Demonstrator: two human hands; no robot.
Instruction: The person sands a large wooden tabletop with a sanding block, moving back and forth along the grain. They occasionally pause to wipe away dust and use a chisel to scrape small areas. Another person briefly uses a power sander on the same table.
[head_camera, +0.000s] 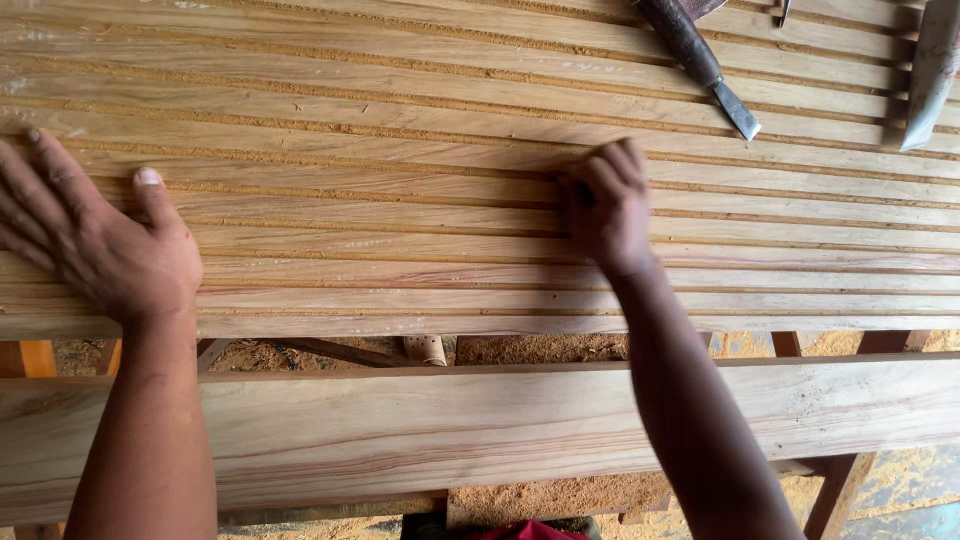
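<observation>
Left hand (95, 245) flat, fingers spread, palm down on grooved wooden slats (400, 200). Right hand (605, 205) curled, fingertips pressed together into a groove; chisel (700, 62) well beyond it, untouched.

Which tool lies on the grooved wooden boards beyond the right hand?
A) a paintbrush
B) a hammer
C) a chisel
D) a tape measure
C: a chisel with a dark handle and flat metal blade lies on the grooved wooden boards, beyond the right hand.
</observation>
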